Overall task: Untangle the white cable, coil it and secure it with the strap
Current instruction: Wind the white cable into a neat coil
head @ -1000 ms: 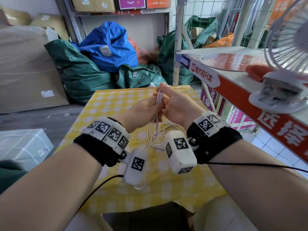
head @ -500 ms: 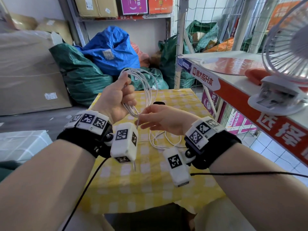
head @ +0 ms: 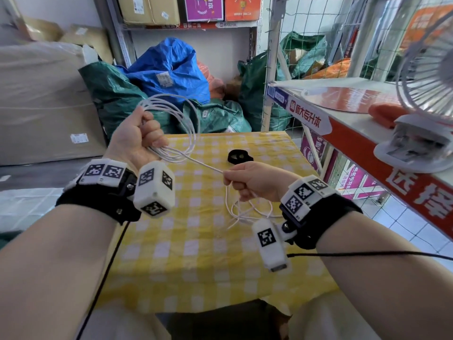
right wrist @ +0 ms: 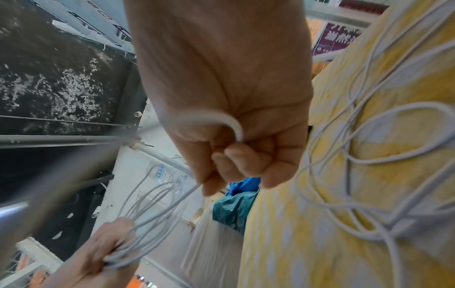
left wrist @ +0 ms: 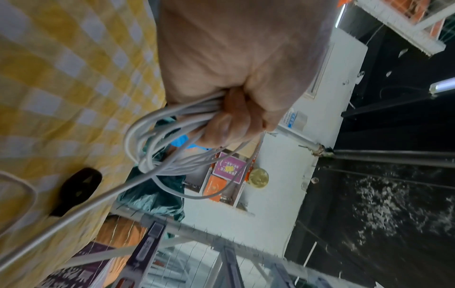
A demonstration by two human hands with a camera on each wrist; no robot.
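Observation:
My left hand point(head: 139, 136) is raised above the table's far left corner and grips several loops of the white cable point(head: 186, 123) in a fist; the bunched loops point(left wrist: 167, 136) show under its curled fingers. A taut run of cable leads down to my right hand point(head: 247, 182), which pinches it point(right wrist: 221, 161) above the yellow checked tablecloth point(head: 196, 253). The rest of the cable point(head: 247, 212) lies in loose tangled loops on the cloth under the right wrist, also point(right wrist: 369, 155). The black strap point(head: 239, 157) lies curled on the cloth beyond the right hand, also point(left wrist: 78, 187).
A white and red shelf point(head: 367, 133) with a desk fan point(head: 426, 99) runs close along the right. Green and blue bags point(head: 169, 69) are piled behind the table, and large wrapped parcels point(head: 41, 101) stand at the left. A metal rack point(head: 267, 69) rises at the table's far right corner.
My left hand has lifted up and to the left with the coiled loops, away from the right hand. The right hand slid down the cable, which now stretches taut between them.

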